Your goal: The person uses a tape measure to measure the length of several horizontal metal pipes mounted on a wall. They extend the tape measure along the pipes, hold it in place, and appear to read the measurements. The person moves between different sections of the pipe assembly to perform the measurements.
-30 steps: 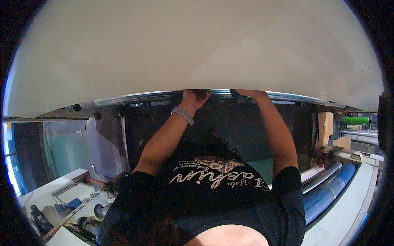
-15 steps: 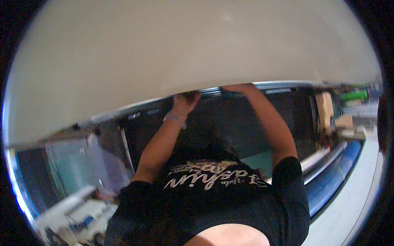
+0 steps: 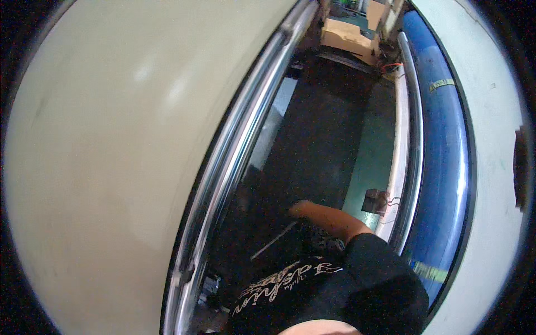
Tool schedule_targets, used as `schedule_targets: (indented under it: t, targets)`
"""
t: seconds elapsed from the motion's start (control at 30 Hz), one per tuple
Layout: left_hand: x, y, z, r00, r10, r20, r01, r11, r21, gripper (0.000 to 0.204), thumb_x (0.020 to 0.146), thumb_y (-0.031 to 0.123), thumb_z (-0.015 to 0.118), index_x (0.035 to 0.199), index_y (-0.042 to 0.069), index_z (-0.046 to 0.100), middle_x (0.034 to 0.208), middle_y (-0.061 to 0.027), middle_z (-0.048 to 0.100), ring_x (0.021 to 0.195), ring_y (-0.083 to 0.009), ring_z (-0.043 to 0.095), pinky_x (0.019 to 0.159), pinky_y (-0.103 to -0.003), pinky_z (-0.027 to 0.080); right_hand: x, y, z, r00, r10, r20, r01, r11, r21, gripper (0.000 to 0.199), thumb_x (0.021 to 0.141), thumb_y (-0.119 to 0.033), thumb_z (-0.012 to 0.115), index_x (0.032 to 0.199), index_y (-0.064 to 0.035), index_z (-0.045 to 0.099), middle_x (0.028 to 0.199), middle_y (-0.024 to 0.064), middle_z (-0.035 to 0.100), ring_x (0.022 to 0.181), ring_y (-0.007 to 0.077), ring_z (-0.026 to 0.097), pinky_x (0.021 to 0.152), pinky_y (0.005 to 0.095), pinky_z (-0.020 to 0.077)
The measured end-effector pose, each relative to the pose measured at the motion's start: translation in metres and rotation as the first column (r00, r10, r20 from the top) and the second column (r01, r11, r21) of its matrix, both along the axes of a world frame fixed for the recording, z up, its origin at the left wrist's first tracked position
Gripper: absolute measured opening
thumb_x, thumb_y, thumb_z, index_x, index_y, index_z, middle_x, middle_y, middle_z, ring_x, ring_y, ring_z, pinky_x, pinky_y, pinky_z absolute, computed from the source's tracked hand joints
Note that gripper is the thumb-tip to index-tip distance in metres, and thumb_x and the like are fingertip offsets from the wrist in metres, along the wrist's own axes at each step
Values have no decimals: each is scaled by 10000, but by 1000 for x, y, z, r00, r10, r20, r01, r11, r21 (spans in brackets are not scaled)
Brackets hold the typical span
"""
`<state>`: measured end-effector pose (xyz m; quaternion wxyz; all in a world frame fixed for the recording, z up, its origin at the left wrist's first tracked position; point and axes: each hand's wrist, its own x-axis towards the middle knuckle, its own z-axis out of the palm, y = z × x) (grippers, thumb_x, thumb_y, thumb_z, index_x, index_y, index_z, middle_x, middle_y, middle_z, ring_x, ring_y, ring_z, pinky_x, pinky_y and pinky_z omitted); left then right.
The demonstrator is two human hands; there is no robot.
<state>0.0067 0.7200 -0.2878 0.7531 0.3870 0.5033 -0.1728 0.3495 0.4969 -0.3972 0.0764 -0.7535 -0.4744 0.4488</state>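
Observation:
My right arm, in a short black sleeve, reaches over the dark gap in the middle. My right hand (image 3: 302,210) is small and blurred, and its fingers cannot be made out. It appears apart from the two shiny metal bars (image 3: 240,131) that run slantwise along the edge of a large beige surface (image 3: 111,167). No held object shows at the hand. Below it, a thin pale rod or edge (image 3: 273,241) crosses the dark area. My left hand does not show.
On the right lies a long blue roll (image 3: 441,145) with yellow-green tape bands, beside a slim metal rod (image 3: 416,111) and a white bar (image 3: 401,128). A dark clip (image 3: 377,201) sits at the white bar. A cardboard box (image 3: 347,40) stands at the far end.
My view has turned to the right, so the beige surface now fills the left. Both hands were at the metal bars; my right hand has come away and my left has left the view.

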Motion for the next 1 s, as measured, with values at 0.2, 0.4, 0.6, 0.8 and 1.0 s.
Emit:
schedule_targets:
  t: [0.2, 0.4, 0.6, 0.8, 1.0]
  targets:
    - [92, -15, -57, 969, -246, -40, 249, 958, 144, 259, 852, 321, 425, 867, 71, 492, 728, -62, 535, 625, -209, 531, 576, -351, 469, 94, -224, 28, 790, -591, -163, 483, 764, -427, 217, 756, -231, 498, 904, -113, 605, 882, 71, 593, 767, 199, 559, 601, 352, 454]
    - [260, 6, -70, 862, -507, 14, 490, 840, 232, 258, 848, 302, 438, 917, 56, 480, 775, -74, 543, 660, -226, 544, 574, -357, 469, 160, -260, 60, 175, -860, -480, 838, 386, -386, 177, 743, -241, 547, 848, -124, 628, 848, 33, 598, 738, 126, 548, 572, 307, 448]
    - [557, -37, -94, 845, -534, -24, 535, 845, 25, 272, 842, 290, 452, 924, 32, 482, 774, -84, 551, 648, -218, 544, 565, -355, 457, 305, -268, -53, 114, -681, -724, 975, 215, -49, 196, 807, -174, 489, 852, -19, 600, 820, 58, 601, 763, 155, 552, 724, 281, 419]
    - [934, -174, 1, 143, -989, -42, 739, 78, 669, 356, 829, 343, 481, 799, -2, 563, 690, -72, 564, 632, -170, 539, 575, -290, 428, 519, -279, 54, -122, -720, -683, 980, -197, 32, 171, 822, -166, 474, 825, -28, 575, 799, 36, 576, 772, 130, 518, 731, 246, 391]
    - [1176, -356, 62, -20, -842, 539, 876, 244, 415, 406, 820, 404, 490, 1078, 90, 505, 788, -21, 549, 649, -134, 491, 599, -271, 413, 769, -280, 179, -198, -612, -766, 842, -506, 188, 132, 826, -98, 446, 855, -24, 551, 815, 36, 565, 799, 134, 510, 750, 240, 381]
